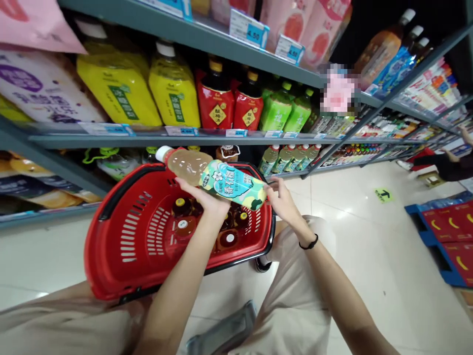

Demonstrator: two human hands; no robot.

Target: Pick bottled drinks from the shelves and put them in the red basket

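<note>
A drink bottle with a white cap and a green and blue label lies almost level above the red shopping basket. Under its middle, my left hand is closed around it, with part of the fingers hidden behind the bottle. My right hand, a black band on its wrist, grips the bottle's base end. Down in the basket stand several bottles, among them a dark one with a yellow cap and one with a white cap.
Shelves in front hold yellow drink bottles, red-labelled bottles and green bottles. Similar white-capped bottles stand on the bottom shelf. Red boxes rest on a blue pallet at right. Another person is at the far right.
</note>
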